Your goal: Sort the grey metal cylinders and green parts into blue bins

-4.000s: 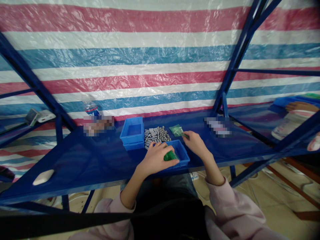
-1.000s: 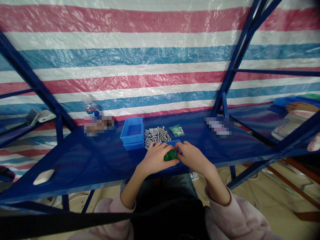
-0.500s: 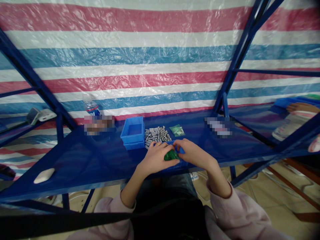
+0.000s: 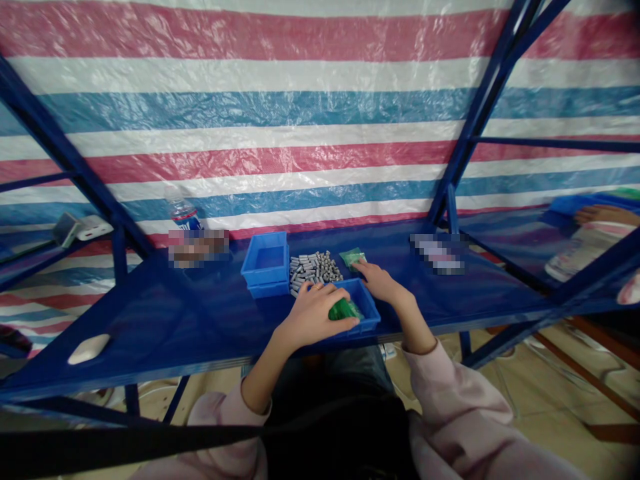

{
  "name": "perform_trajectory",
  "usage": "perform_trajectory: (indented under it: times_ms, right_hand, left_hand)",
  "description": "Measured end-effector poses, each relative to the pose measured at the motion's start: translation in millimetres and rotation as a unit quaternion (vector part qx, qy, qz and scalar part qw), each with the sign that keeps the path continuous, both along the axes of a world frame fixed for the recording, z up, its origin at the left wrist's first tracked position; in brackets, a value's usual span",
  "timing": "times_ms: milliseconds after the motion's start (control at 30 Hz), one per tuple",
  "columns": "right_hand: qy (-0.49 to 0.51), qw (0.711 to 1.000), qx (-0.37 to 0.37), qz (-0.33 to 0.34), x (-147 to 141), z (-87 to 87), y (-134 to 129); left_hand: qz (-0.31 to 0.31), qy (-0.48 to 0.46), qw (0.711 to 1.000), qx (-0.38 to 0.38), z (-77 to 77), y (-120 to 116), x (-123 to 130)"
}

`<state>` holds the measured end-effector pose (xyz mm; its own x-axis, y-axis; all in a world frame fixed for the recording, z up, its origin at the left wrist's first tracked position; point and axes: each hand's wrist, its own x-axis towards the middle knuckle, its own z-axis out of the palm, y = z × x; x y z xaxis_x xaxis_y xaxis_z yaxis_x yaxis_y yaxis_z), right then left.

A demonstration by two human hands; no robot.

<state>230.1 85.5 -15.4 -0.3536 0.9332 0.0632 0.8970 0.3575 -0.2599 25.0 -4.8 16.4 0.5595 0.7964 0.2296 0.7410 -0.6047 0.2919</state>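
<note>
My left hand (image 4: pixel 316 310) is curled around green plastic packets (image 4: pixel 342 309) at the near-left part of a small blue bin (image 4: pixel 371 308). Its thumb lies along the near side and its fingers cover the bin's left part. Beyond the bin, my right hand (image 4: pixel 383 284) reaches forward with fingers stretched out, the tips at the near edge of another green packet (image 4: pixel 351 256) on the table. Whether those fingers grip it I cannot make out. Left of that packet lies a pile of small grey metal cylinders (image 4: pixel 315 267).
Two stacked blue bins (image 4: pixel 267 263) stand left of the pile. A plastic bottle (image 4: pixel 185 215) and a blurred-out item are at the back left, a white computer mouse (image 4: pixel 89 349) at the front left. Blue frame posts (image 4: pixel 451 208) rise on both sides. Another person's arm (image 4: pixel 597 230) is at far right.
My right hand has moved from the bin, beside my left hand, forward to the green packet on the table. The bin is now more exposed. My left hand stays put.
</note>
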Motion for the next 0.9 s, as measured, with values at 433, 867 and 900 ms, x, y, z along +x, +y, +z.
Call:
perform_trajectory:
  times_ms: [433,867,900]
  right_hand:
    - [-0.02,0.996,0.031,-0.084,-10.9,11.1,-6.4]
    - [-0.009,0.986,0.094,-0.138,-4.5,1.0,-24.7]
    - [0.013,0.985,0.096,-0.143,-3.2,0.2,-25.9]
  left_hand:
    - [0.004,-0.004,1.0,-0.003,-0.6,0.4,0.3]
    - [0.003,-0.005,1.0,-0.005,1.0,-1.1,0.3]
    - [0.003,-0.006,1.0,-0.004,1.0,-0.9,0.2]
